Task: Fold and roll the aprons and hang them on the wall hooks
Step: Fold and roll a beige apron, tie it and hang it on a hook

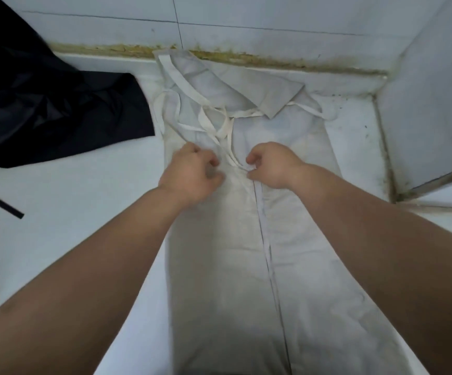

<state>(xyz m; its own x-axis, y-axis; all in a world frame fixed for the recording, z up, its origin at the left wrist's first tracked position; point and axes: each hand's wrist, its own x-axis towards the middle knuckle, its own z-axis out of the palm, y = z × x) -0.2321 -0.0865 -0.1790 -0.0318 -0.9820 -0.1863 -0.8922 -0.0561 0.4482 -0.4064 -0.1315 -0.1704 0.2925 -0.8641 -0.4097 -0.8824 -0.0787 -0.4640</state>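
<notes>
1. White apron [219, 253]: lies flat on the white table [70, 212], folded into a long strip running from the near edge up to the tiled wall [273, 17], with a straight fold edge down the middle.
2. Top end of the strip: touches the stained joint under the wall, one corner flap [281, 96] turned down toward the right.
3. Cream apron ties [214, 123]: lie tangled in loose loops on the upper part of the strip, one loop reaching just past the left edge, another past the right.
4. Left grip [192, 174]: rests on the cloth just left of the middle line, fingers curled downward. Hold on cloth or tie: cannot tell.
5. Right grip [273, 166]: sits just right of the middle line, thumb and forefinger pinching the end of one of the apron ties at the fold edge.
6. Both grips: near each other but apart, tie tails between them.
7. Dark apron [57, 104]: lies crumpled on the table to the left, partly against the wall, its edge just beside the upper left side of the strip.
8. Dark strap [0, 201]: lies slanted on the table at the far left, well apart from the folded strip.
</notes>
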